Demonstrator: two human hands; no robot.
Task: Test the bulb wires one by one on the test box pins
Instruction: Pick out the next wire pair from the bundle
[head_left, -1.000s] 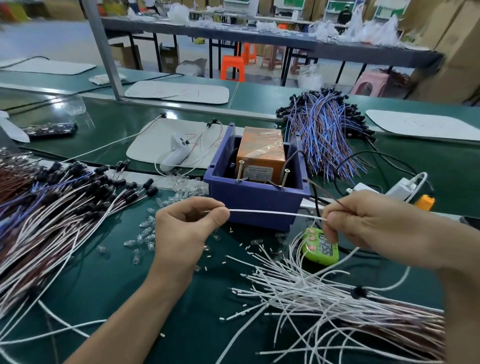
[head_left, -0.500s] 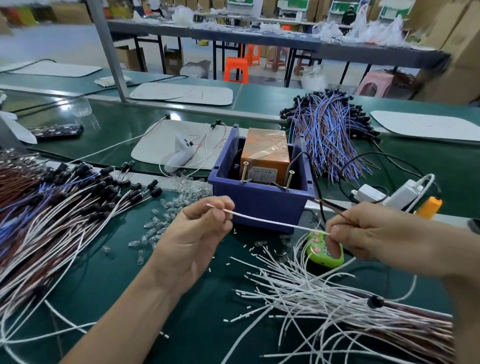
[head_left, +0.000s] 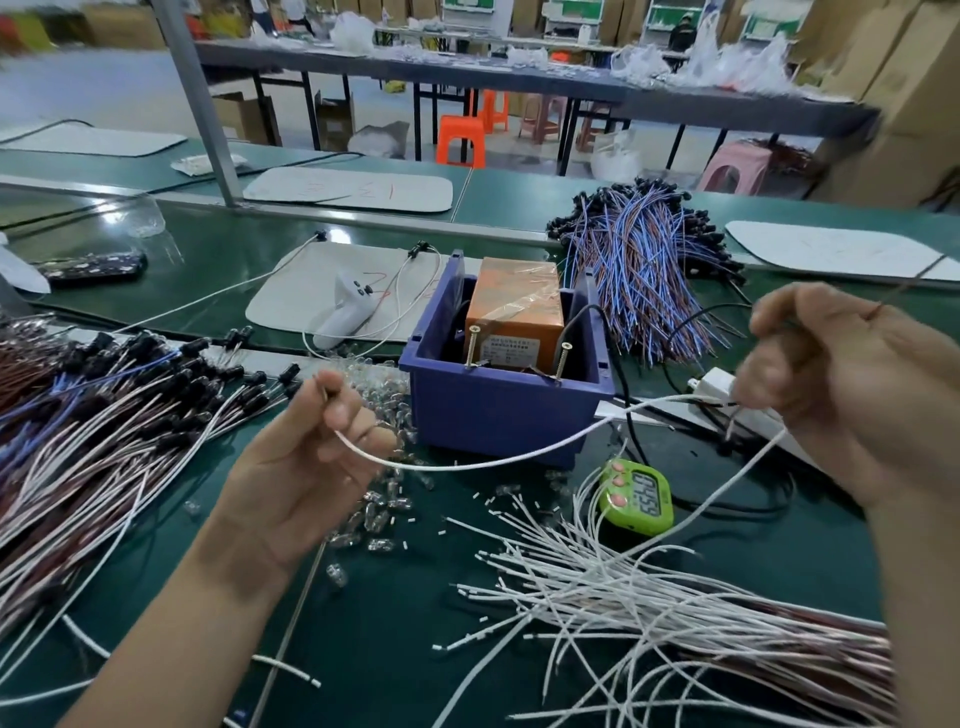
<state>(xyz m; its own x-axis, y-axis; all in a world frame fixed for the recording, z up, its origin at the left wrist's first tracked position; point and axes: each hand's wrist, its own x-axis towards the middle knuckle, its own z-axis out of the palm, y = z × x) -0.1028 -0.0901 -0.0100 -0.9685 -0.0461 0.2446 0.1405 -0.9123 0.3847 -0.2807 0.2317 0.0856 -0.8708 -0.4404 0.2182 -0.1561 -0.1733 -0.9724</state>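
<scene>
Holding one white wire slack between both hands, in front of the test box.

Left hand: fingers pinched narrow on the wire's left end, palm turned toward the camera. The tip itself is too small to make out.

Right hand: fingers curled tight round the wire's right end, tip hidden inside the fist. A second white strand drops from the same fist to the heap below.

White wire: long axis runs left to right, roughly parallel with the near wall of the blue tub. Its middle sags across that wall, raised off the tabletop.

Pins: two screws, near upright, left pin and right pin, standing inside the tub's near rim before the orange test box. They lie beyond and above the wire's sagging middle, between the two hands. The left hand is the nearer.

Judgement: neither end touches a pin yet. Each end would need lifting and bringing inward and away from the person, left end to left pin, right end to right pin.

Also present: heap of white wires, near right; green timer, just beside the tub's near right corner; loose clear bulbs, between left hand and tub; bundle with black holders, far left.
</scene>
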